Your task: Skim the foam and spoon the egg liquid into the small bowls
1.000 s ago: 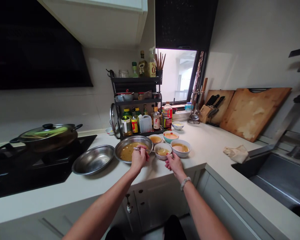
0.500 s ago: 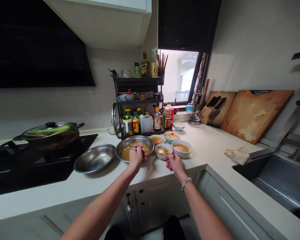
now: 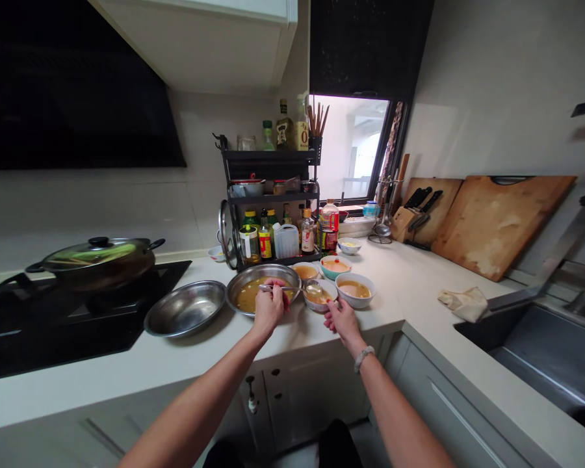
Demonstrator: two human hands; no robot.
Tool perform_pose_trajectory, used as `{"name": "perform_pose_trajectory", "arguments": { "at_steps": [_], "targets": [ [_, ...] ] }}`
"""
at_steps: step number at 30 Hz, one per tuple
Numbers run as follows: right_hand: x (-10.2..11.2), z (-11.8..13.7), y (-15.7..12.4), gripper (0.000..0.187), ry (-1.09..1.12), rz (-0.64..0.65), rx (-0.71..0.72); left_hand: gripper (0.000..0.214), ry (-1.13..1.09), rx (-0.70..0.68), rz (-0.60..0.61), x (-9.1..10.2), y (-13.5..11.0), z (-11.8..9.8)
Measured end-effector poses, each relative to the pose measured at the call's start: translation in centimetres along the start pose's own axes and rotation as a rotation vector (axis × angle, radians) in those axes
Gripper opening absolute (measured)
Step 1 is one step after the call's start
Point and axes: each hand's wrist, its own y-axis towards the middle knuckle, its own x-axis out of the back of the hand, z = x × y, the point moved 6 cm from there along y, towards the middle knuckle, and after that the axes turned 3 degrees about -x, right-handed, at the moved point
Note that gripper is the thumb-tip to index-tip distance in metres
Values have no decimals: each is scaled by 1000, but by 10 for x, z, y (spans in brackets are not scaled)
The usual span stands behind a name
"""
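My left hand [image 3: 272, 308] is closed around the handle of a metal ladle [image 3: 312, 288], above a metal basin [image 3: 231, 300] of yellowish soup. The ladle's head is tilted over a small white bowl [image 3: 316, 308] that holds some of the same liquid. My right hand [image 3: 342, 318] pinches that bowl's right rim. Close by stand a white bowl [image 3: 355, 303] of soup on the right, a turquoise bowl [image 3: 335, 275] behind, and another filled bowl [image 3: 305, 272] beside the basin.
To the left are an empty metal basin [image 3: 185, 325] and a lidded pan [image 3: 97, 266] on the black stove [image 3: 102, 335]. A black rack [image 3: 273, 156] of bottles stands behind. Cutting boards [image 3: 502, 221], a knife block [image 3: 403, 223], a cloth [image 3: 463, 303] and the sink [image 3: 550, 351] are on the right.
The ladle's head has tipped and shifted slightly left over the small bowl, and my left hand has turned and moved a little right. My right hand stays on the bowl's rim.
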Motion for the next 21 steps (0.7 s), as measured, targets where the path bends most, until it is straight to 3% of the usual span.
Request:
{"name": "perform_pose_trajectory", "arguments": {
  "at_steps": [11,21],
  "targets": [
    [1,3,-3,28,-2,-6,-2,13,-229,143,-123,8,4,-13],
    [1,4,-4,28,2,-4,-21,19,-173,22,-200,65,11,-35]
  ]
}}
